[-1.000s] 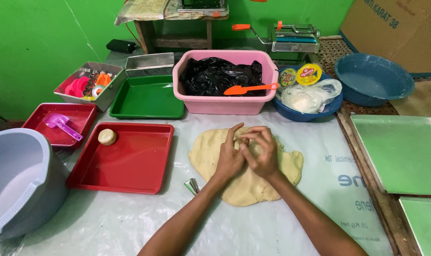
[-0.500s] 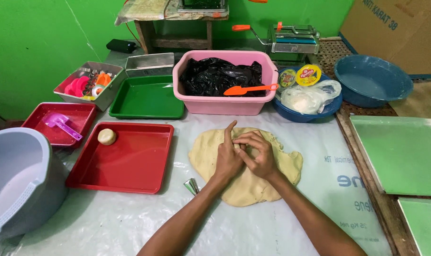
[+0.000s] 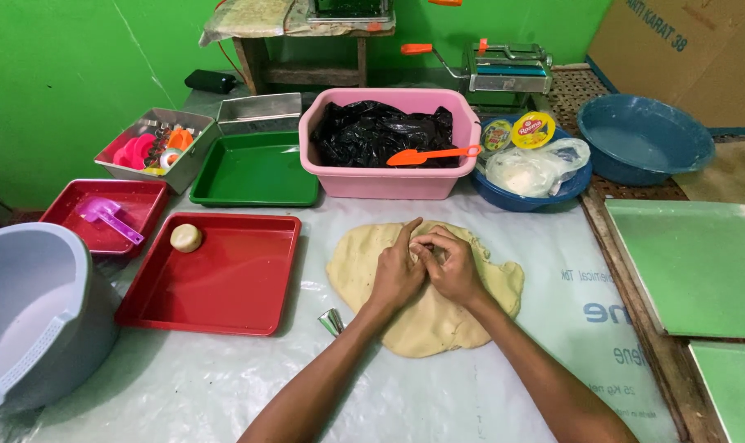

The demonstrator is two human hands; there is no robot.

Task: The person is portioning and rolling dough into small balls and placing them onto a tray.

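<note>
A flattened sheet of pale yellow dough (image 3: 426,320) lies on the plastic-covered table. Both my hands rest on its middle, pressed together. My left hand (image 3: 397,271) and my right hand (image 3: 450,267) pinch a small piece of the dough between their fingertips. A small metal cone-shaped cutter (image 3: 331,321) lies beside my left wrist. One round dough ball (image 3: 185,238) sits in the far left corner of the red tray (image 3: 241,287).
A grey tub (image 3: 28,320) stands at the left. Behind are a small red tray with a purple scoop (image 3: 106,215), a green tray (image 3: 257,168), a pink basin (image 3: 389,176) holding black plastic and an orange spatula, blue bowls (image 3: 643,135), and green boards (image 3: 692,262) at the right.
My hands stay on the dough's middle, with fingers shifting slightly as they pinch. Nothing else has moved.
</note>
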